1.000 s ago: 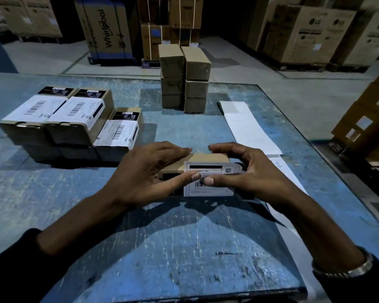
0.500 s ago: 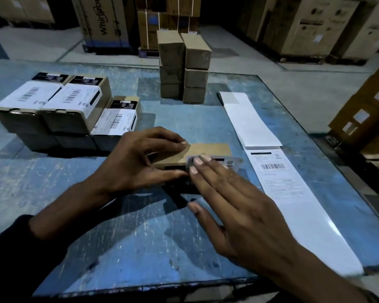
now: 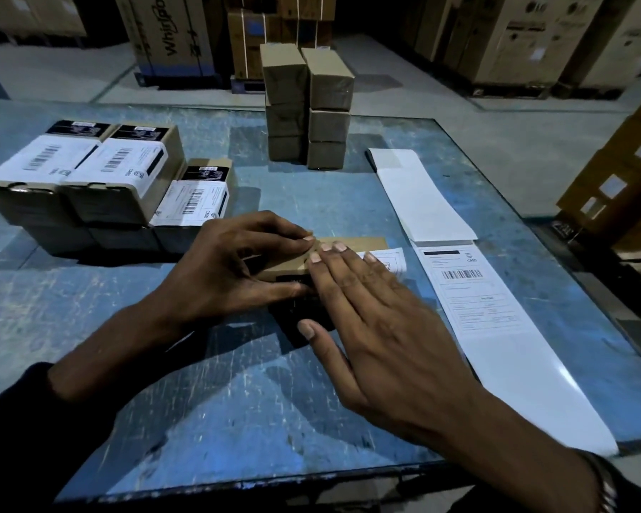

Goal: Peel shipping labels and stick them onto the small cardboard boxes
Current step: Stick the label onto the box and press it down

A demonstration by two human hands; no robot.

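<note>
Head view: a small cardboard box (image 3: 348, 248) was seen on the blue table (image 3: 237, 401), near its middle.
Left hand (image 3: 234, 275): the box's left end was gripped by curled fingers and thumb.
Right hand (image 3: 382, 327): straight fingers were laid flat on the shipping label (image 3: 391, 261) atop the box.
Label strip (image 3: 470, 290): laid just right of the box.
Labelled boxes (image 3: 100, 179): stacked at left.
Unlabelled boxes (image 3: 308, 105): stacked behind.

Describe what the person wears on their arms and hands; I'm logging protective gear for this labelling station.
No gloves: both the left hand and right hand are bare. A dark sleeve covers the left forearm. The right wrist carries a metallic bracelet.
</note>
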